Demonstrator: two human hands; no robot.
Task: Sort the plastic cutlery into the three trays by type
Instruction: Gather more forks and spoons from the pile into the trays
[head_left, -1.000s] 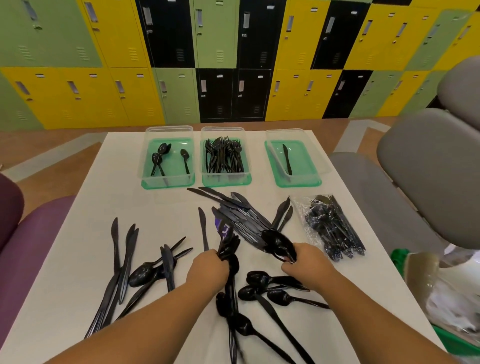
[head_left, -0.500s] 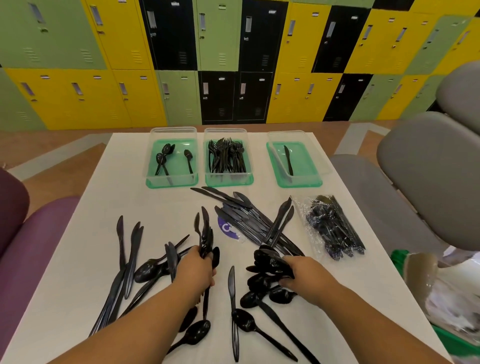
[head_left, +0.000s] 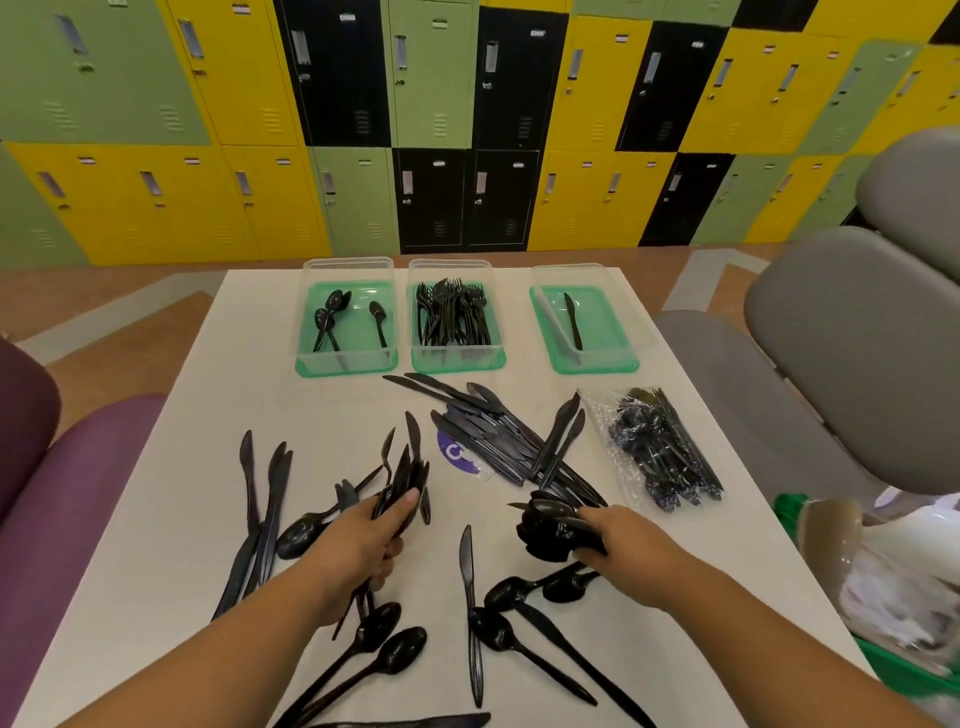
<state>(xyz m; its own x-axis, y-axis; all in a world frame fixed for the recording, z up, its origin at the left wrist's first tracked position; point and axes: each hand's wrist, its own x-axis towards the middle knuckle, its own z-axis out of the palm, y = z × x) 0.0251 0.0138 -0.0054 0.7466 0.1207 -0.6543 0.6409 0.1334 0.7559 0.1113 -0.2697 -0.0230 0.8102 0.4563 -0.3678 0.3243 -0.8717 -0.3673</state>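
Head camera view of a white table (head_left: 171, 467) strewn with black plastic cutlery. At the far edge stand three trays: left tray (head_left: 347, 358) with three spoons, middle tray (head_left: 457, 358) full of forks, right tray (head_left: 592, 364) with one knife. The left hand (head_left: 358, 545), fingers curled tight around a bundle of knives (head_left: 402, 478), has lifted them higher than half a second ago. The right hand (head_left: 628, 551) still clenches a bunch of spoons (head_left: 545, 530), now raised off the loose spoons below.
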